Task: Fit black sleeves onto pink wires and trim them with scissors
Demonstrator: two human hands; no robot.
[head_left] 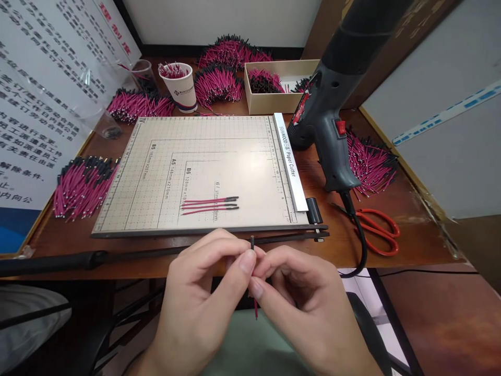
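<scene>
Between my hands, in front of the table edge, a short red wire hangs upright with a black sleeve at its top end. My left hand pinches it near the sleeve with thumb and forefinger. Just below, my right hand has its thumb and forefinger closed on the same wire. Beyond my fingers lies a paper cutter board with printed size grids. On it a few loose red wires rest side by side, their black ends pointing right.
A heat gun stands at the right, its cord falling past orange-handled scissors. Bundles of red wires ring the board. A paper cup and an open box hold more. The cutter's blade arm runs along the front edge.
</scene>
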